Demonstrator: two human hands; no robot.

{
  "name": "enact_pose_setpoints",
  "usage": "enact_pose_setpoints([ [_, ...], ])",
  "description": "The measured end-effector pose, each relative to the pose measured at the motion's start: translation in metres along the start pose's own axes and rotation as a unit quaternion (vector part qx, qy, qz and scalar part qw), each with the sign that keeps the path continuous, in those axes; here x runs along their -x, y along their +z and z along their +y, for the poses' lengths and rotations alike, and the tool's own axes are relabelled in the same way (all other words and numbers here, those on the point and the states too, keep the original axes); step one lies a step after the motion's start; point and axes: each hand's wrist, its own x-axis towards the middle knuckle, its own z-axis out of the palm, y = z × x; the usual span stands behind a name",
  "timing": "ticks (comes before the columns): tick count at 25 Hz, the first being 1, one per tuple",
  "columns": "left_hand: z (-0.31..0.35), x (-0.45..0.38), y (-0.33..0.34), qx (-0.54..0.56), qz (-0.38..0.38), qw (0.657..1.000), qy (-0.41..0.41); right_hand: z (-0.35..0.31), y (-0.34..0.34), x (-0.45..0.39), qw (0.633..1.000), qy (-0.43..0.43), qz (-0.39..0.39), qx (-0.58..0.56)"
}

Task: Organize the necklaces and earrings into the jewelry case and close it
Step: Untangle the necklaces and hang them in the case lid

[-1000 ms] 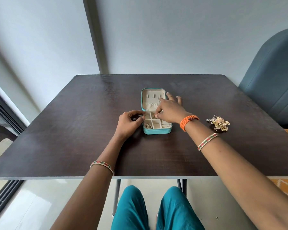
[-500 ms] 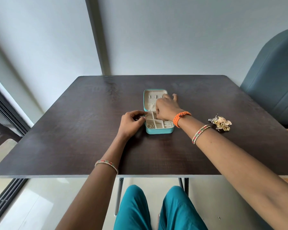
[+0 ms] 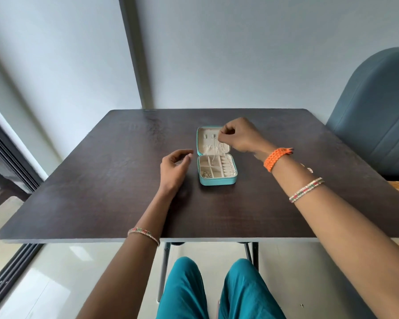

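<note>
Up over the far half of the open jewelry case (image 3: 217, 168), the right hand (image 3: 240, 137) has its fingertips pinched together on a thin necklace chain (image 3: 214, 155) — the fine strand hangs down from the pinch, across the pale lining of the lid (image 3: 207, 140), and its lower end reaches into the compartments of the tray below. An orange woven band (image 3: 277, 158) sits at that wrist, and a beaded bangle (image 3: 306, 189) lies further down the forearm.

Just left of the case, the left hand (image 3: 174, 168) hovers or rests at the tabletop with its fingers loosely curled and holding nothing; its fingertips are close to the case's left wall but apart from it. A second beaded bangle (image 3: 143, 234) circles the left forearm near the table's near edge.

The case is small, teal outside and cream inside, lying open flat near the middle of the dark wooden table (image 3: 101, 192). In its near-left compartment lies a small heap of metal jewelry (image 3: 206, 174) — too small to tell what pieces. The right side of the tray holds a row of ridged slots.

Beyond the right wrist a small pale object (image 3: 310, 169) peeks out on the table, mostly hidden by the arm. A blue-grey padded chair (image 3: 378, 116) stands at the right of the table, and teal-trousered knees (image 3: 217, 291) show below the near edge.
</note>
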Motion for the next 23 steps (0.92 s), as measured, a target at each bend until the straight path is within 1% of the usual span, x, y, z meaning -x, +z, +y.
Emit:
enact_pose_setpoints([
  [2, 0.021, 0.005, 0.003, 0.035, -0.041, 0.998, 0.025, -0.01, -0.01, 0.007, 0.998, -0.006, -0.018, -0.062],
  [5, 0.068, 0.008, 0.01, 0.054, -0.154, 0.986, 0.047, -0.031, -0.021, 0.017, 0.99, -0.012, -0.065, -0.123],
  [7, 0.088, 0.012, 0.014, 0.059, -0.215, 0.974, 0.042, -0.043, -0.026, 0.021, 0.986, -0.018, -0.074, -0.147],
  [8, 0.092, 0.014, 0.015, 0.072, -0.231, 0.97, 0.032, -0.046, -0.029, 0.024, 0.985, -0.018, -0.074, -0.152],
  [10, 0.09, 0.018, 0.019, 0.109, -0.228, 0.967, 0.015, -0.051, -0.034, 0.028, 0.981, -0.015, -0.06, -0.182],
  [11, 0.089, 0.022, 0.02, 0.134, -0.217, 0.967, 0.006, -0.052, -0.036, 0.028, 0.975, -0.015, -0.039, -0.218],
  [13, 0.088, 0.028, 0.024, 0.202, -0.19, 0.96, -0.028, -0.055, -0.041, 0.028, 0.957, -0.018, 0.027, -0.289],
  [15, 0.092, 0.032, 0.028, 0.243, -0.171, 0.953, -0.064, -0.054, -0.04, 0.026, 0.954, -0.034, 0.099, -0.281],
  [17, 0.097, 0.036, 0.032, 0.265, -0.154, 0.948, -0.088, -0.049, -0.037, 0.025, 0.959, -0.045, 0.144, -0.241],
  [19, 0.098, 0.038, 0.03, 0.334, -0.123, 0.926, -0.128, -0.046, -0.04, 0.024, 0.965, -0.042, 0.172, -0.191],
  [21, 0.096, 0.04, 0.023, 0.412, -0.11, 0.89, -0.162, -0.043, -0.047, 0.025, 0.967, -0.026, 0.188, -0.17],
  [22, 0.094, 0.04, 0.02, 0.434, -0.112, 0.878, -0.168, -0.042, -0.049, 0.025, 0.964, -0.018, 0.177, -0.199],
  [23, 0.094, 0.041, 0.017, 0.445, -0.118, 0.871, -0.173, -0.043, -0.051, 0.026, 0.954, -0.006, 0.157, -0.255],
])
